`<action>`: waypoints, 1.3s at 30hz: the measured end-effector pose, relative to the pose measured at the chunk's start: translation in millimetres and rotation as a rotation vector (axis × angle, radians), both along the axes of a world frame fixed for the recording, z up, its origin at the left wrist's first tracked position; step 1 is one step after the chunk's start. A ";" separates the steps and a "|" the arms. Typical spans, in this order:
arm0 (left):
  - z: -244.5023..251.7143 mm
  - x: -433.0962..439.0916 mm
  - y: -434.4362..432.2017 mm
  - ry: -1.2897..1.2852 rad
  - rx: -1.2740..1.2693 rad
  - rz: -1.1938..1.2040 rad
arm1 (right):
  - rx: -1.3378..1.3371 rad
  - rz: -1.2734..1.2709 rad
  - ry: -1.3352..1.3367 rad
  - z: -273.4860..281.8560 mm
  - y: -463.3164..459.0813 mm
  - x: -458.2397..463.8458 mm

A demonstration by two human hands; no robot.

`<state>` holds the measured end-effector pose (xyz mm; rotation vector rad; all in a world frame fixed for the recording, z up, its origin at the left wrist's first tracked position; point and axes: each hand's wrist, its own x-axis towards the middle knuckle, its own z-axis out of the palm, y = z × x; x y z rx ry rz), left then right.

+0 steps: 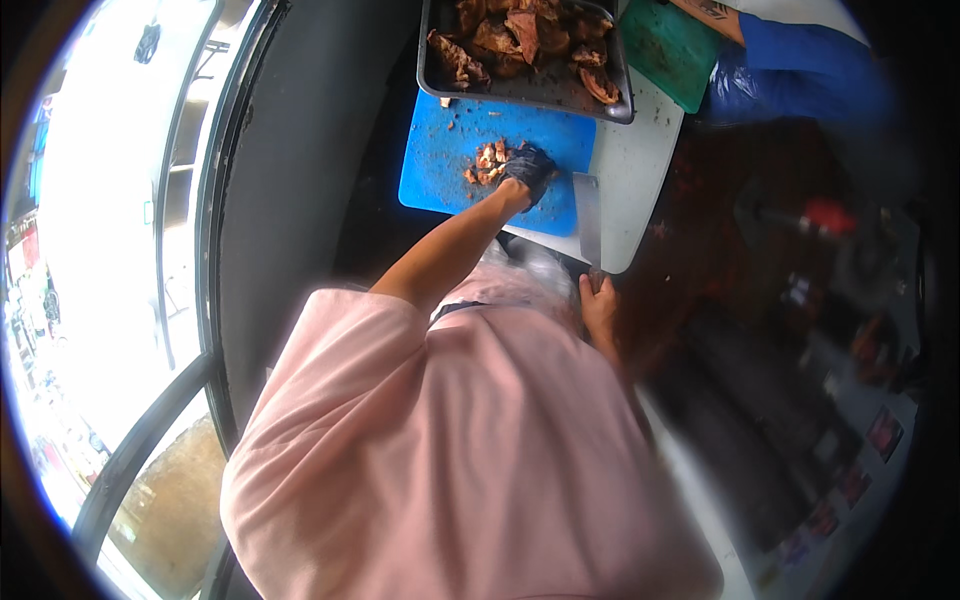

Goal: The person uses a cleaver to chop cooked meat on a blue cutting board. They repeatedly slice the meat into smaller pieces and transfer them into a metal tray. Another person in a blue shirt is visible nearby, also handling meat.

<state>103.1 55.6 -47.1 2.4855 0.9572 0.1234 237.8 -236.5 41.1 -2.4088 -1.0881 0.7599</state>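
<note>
My left hand (530, 171), in a black glove, is bent over the right side of a small pile of chopped cooked meat (489, 160). Its fingertips are hidden, so whether any piece is in its grasp does not show. Under the pile lies a blue cutting board (442, 176), strewn with crumbs. My bare right hand (600, 306) grips the brown handle of a cleaver (589, 214) at the table's near edge. The cleaver's broad blade points away from me, over the board's right edge and the white tabletop.
A metal tray (525, 103) of large roasted meat pieces (517, 34) overlaps the board's far edge. Beyond the white table (637, 169), at upper right, a co-worker's blue sleeve (795, 56) and forearm reach over a green cutting board (667, 56). A dark wall and a window frame (214, 225) stand left.
</note>
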 end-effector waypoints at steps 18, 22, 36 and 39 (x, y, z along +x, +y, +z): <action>-46.1 -184.2 -41.2 -0.901 -0.996 1.101 | -0.197 0.369 0.210 -32.9 86.2 -52.8; -53.8 -160.5 -46.8 -0.373 -0.560 0.978 | 0.013 0.400 0.156 -15.0 104.7 -60.7; -8.0 -161.7 -54.6 -0.177 -0.577 1.145 | -0.144 0.506 0.132 -71.3 116.5 -87.5; -7.5 -174.6 -47.7 -0.178 -0.150 0.862 | -0.200 0.515 0.112 -63.4 124.3 -77.4</action>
